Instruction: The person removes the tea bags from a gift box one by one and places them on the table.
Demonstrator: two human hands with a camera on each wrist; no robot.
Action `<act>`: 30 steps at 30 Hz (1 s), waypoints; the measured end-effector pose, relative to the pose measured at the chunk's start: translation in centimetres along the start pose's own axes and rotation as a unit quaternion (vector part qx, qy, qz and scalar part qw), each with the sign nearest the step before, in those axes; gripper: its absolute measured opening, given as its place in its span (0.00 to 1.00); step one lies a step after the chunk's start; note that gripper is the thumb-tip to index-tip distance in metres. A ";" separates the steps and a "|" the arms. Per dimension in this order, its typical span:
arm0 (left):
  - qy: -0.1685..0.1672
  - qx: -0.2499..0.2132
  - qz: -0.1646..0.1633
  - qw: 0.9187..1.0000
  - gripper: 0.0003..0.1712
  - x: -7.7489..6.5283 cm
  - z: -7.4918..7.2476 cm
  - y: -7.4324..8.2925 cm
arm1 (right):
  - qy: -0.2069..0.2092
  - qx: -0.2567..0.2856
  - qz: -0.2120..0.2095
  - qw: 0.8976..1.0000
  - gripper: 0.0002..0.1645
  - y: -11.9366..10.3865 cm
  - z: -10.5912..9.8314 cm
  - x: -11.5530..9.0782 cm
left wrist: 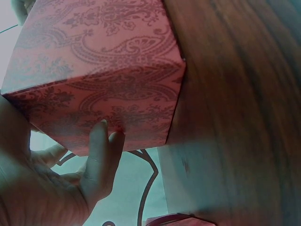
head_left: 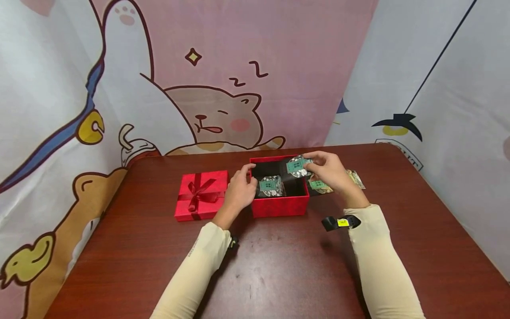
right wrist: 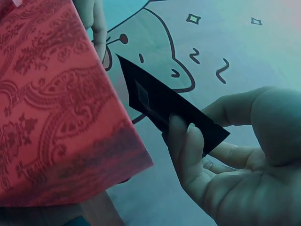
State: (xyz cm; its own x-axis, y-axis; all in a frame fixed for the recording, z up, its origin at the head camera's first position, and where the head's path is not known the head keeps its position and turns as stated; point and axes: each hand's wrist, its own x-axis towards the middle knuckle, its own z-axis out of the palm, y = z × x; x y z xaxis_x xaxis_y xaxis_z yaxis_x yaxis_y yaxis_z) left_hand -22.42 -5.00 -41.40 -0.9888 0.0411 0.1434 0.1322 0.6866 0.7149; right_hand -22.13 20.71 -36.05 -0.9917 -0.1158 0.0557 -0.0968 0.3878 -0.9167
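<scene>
A red gift box [head_left: 280, 207] with a dark interior stands without its lid on the table. My left hand [head_left: 241, 188] holds the box at its left wall, fingers against the patterned outer side [left wrist: 136, 108] in the left wrist view. My right hand [head_left: 326, 170] pinches a small flat packet [head_left: 296, 166] with a green label over the box's right rear part. From the right wrist, the packet's black back [right wrist: 162, 101] shows between thumb and fingers. Inside the box, at the left, lies a similar green-labelled packet [head_left: 271, 185].
The red lid [head_left: 202, 195] with a dark ribbon bow lies left of the box. More packets [head_left: 320, 186] lie on the table right of the box, partly hidden by my right hand. A cartoon-printed cloth [head_left: 303, 66] hangs behind the brown table [head_left: 271, 270].
</scene>
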 end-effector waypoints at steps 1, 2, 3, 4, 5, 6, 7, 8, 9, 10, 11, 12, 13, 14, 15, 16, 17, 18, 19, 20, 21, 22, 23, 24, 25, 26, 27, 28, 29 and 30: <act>-0.001 -0.001 0.000 1.000 0.26 0.0 0.0 0.0 | 0.000 0.004 0.003 1.000 0.23 0.0 -0.2 0.0; -0.002 0.001 0.000 1.000 0.26 0.0 0.0 0.1 | 0.001 0.008 0.005 1.000 0.23 0.1 -0.3 0.0; -0.003 0.001 -0.001 1.000 0.26 0.0 0.0 0.1 | 0.000 0.010 0.008 1.000 0.24 0.1 -0.5 -0.1; -0.003 0.001 -0.002 1.000 0.26 0.0 0.0 0.1 | -0.001 0.012 0.009 1.000 0.24 0.1 -0.6 -0.2; -0.003 0.000 -0.003 1.000 0.26 0.0 0.0 0.2 | -0.003 0.015 0.010 1.000 0.25 0.1 -0.8 -0.3; -0.003 0.000 -0.004 1.000 0.26 0.0 0.0 0.2 | -0.004 0.015 0.011 1.000 0.25 0.1 -0.9 -0.4; -0.003 0.000 -0.004 1.000 0.26 -0.1 0.0 0.2 | -0.004 0.015 0.011 1.000 0.26 0.1 -1.1 -0.5; -0.002 0.000 -0.004 1.000 0.26 -0.1 0.0 0.2 | -0.005 0.015 0.011 1.000 0.26 0.2 -1.3 -0.6; -0.002 -0.002 -0.003 1.000 0.26 -0.1 0.0 0.2 | -0.004 0.013 0.011 1.000 0.26 0.3 -1.5 -0.7; -0.002 -0.002 -0.002 1.000 0.26 -0.1 0.0 0.2 | -0.003 0.012 0.011 1.000 0.26 0.3 -1.7 -0.8; -0.002 -0.002 -0.002 1.000 0.26 -0.1 0.0 0.2 | -0.002 0.009 0.011 1.000 0.26 0.4 -2.0 -0.9; -0.002 -0.002 -0.002 1.000 0.26 -0.1 0.0 0.2 | 0.000 0.007 0.011 1.000 0.26 0.6 -2.2 -0.9; -0.001 -0.002 -0.001 1.000 0.26 -0.1 -0.1 0.2 | 0.003 0.005 0.012 1.000 0.26 0.7 -2.5 -1.0; 0.000 -0.002 0.000 1.000 0.26 -0.1 0.0 0.2 | 0.004 0.006 0.012 1.000 0.26 0.8 -2.8 -1.0; 0.001 -0.001 0.000 1.000 0.26 0.0 -0.1 0.2 | 0.005 0.005 0.013 1.000 0.26 0.9 -3.0 -1.1; 0.001 -0.001 -0.001 1.000 0.26 0.0 0.0 0.1 | 0.006 0.006 0.014 1.000 0.26 1.1 -3.3 -1.1; 0.002 -0.001 -0.001 1.000 0.26 0.0 0.0 0.1 | 0.005 0.008 0.014 1.000 0.26 1.2 -3.6 -1.2; 0.003 -0.001 -0.001 1.000 0.26 0.0 0.0 0.1 | 0.005 0.009 0.015 1.000 0.26 1.4 -3.9 -1.2; 0.003 -0.002 -0.001 1.000 0.26 0.0 0.0 0.1 | 0.004 0.009 0.015 1.000 0.27 1.5 -4.2 -1.3; 0.003 -0.001 -0.002 1.000 0.26 0.0 0.0 0.1 | 0.004 0.012 0.016 1.000 0.27 1.7 -4.5 -1.3; 0.003 -0.002 -0.002 1.000 0.26 0.0 0.0 0.1 | 0.004 0.010 0.017 1.000 0.27 1.8 -4.9 -1.4; 0.003 -0.002 -0.002 1.000 0.26 0.0 0.0 0.1 | 0.006 0.008 0.018 1.000 0.28 2.0 -5.2 -1.5; 0.003 -0.002 -0.001 1.000 0.26 0.0 0.0 0.1 | 0.008 0.005 0.019 1.000 0.28 2.1 -5.5 -1.6; 0.002 -0.002 0.000 1.000 0.26 0.0 0.0 0.1 | 0.011 0.001 0.022 1.000 0.28 2.3 -5.8 -1.6; 0.002 -0.001 0.000 1.000 0.26 0.0 0.0 0.1 | 0.014 -0.002 0.026 1.000 0.28 2.4 -6.1 -1.7; 0.002 0.000 0.000 1.000 0.26 0.0 0.0 0.1 | 0.017 -0.008 0.028 0.999 0.28 2.6 -6.4 -1.8; 0.003 0.000 0.000 1.000 0.26 0.0 0.0 0.1 | 0.019 -0.014 0.031 0.999 0.28 2.7 -6.7 -1.8; 0.003 0.001 0.000 1.000 0.26 0.0 0.0 0.1 | 0.021 -0.018 0.033 0.999 0.28 2.9 -6.9 -1.9; 0.003 0.001 0.000 1.000 0.26 0.0 0.0 0.2 | 0.023 -0.020 0.037 0.999 0.28 3.0 -7.1 -2.0; 0.004 0.002 -0.001 1.000 0.26 0.0 0.0 0.2 | 0.026 -0.023 0.039 0.999 0.28 3.2 -7.3 -2.0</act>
State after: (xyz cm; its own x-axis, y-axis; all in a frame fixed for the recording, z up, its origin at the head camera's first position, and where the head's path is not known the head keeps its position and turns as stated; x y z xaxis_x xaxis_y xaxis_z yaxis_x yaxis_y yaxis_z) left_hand -22.42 -4.89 -41.27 -0.9885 0.0349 0.1470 0.1303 0.6895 0.7125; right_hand -21.04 28.86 -36.18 -0.9993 -0.0370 0.0055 -0.0211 0.4362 -0.8996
